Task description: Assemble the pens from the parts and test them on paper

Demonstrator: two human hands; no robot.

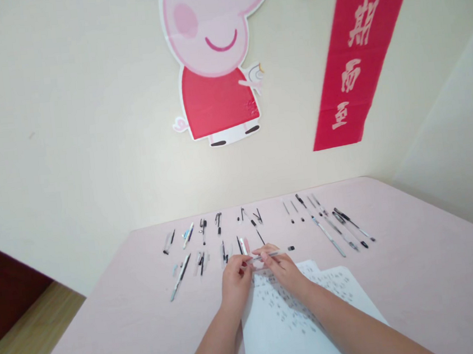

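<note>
A pen (284, 250) with a clear barrel and a black end lies nearly level between my two hands, above the top edge of the written paper (274, 336). My left hand (235, 281) is closed, thumb and fingers pinching at the pen's left end. My right hand (283, 268) is closed around the barrel, and the black end sticks out to its right. What the left fingertips cover is too small to make out. Just beyond my hands lie a pink and white pen part (244, 246) and a thin black piece (260, 237).
Pens and loose pen parts lie in groups on the pink tabletop (141, 316). At left is a grey and black pen (180, 277); at right, several whole pens, including a pale one (328, 236). Behind the table stands a wall with a pig cutout (220, 100) and a red banner (346, 75).
</note>
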